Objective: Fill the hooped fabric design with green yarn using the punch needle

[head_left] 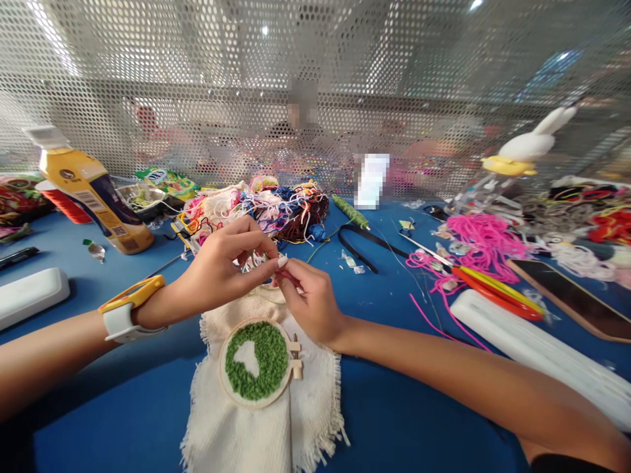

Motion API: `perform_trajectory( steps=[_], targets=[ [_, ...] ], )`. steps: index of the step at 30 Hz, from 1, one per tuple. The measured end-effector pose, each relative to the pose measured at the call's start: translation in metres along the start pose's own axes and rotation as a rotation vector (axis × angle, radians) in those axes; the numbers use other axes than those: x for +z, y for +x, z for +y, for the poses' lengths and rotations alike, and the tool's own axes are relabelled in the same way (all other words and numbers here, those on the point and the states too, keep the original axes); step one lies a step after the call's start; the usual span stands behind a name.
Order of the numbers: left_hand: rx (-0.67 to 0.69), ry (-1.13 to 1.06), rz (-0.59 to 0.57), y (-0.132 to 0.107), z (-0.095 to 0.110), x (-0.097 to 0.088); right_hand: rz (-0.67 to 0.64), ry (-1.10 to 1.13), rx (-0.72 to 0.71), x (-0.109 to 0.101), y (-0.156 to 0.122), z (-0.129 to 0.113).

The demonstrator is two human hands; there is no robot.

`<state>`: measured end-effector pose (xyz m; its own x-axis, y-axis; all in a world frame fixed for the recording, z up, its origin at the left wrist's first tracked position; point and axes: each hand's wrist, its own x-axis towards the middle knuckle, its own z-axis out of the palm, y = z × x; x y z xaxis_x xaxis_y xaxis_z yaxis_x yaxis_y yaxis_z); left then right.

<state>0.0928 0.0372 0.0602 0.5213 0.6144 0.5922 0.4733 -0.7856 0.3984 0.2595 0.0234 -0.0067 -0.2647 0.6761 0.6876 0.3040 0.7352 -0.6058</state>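
Note:
My left hand [227, 257], with a pale-banded watch [118, 322] on its wrist, meets my right hand [311, 297] above the cloth. Thumb and fingers of both are pinched together at one spot. A small white bit shows at the fingertips; whether it is a nail or something held, I cannot make out. Just below lies a cream fringed cloth [236, 437], clamped in a round embroidery hoop [256, 405] with a screw at its right side. Green looped yarn [273, 358] fills most of the hoop around a bare white patch.
Behind my hands lies a tangled yarn heap [300, 207]. A yellow-labelled bottle [93, 190] and white case [32, 297] stand left. Rightward are pink yarn [486, 240], orange-handled scissors [497, 295], a phone [574, 295] and a long white object [532, 355]. Perforated mesh [207, 79] backs the blue table.

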Motion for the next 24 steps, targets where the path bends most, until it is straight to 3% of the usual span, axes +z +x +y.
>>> perform_trajectory(
  steps=[6,10,15,24],
  targets=[
    [0.033,0.15,0.121,0.001,-0.001,0.0,-0.027,-0.131,0.01,-0.005,0.007,-0.001],
    [0.079,0.252,0.136,0.001,0.001,-0.004,-0.068,-0.216,0.017,-0.009,0.011,-0.003],
    [0.169,0.393,0.037,0.002,-0.001,-0.012,-0.171,-0.315,0.025,-0.013,0.015,-0.007],
    [0.161,0.443,-0.106,0.003,-0.004,-0.009,-0.363,-0.36,0.041,-0.019,0.024,-0.004]
  ],
)
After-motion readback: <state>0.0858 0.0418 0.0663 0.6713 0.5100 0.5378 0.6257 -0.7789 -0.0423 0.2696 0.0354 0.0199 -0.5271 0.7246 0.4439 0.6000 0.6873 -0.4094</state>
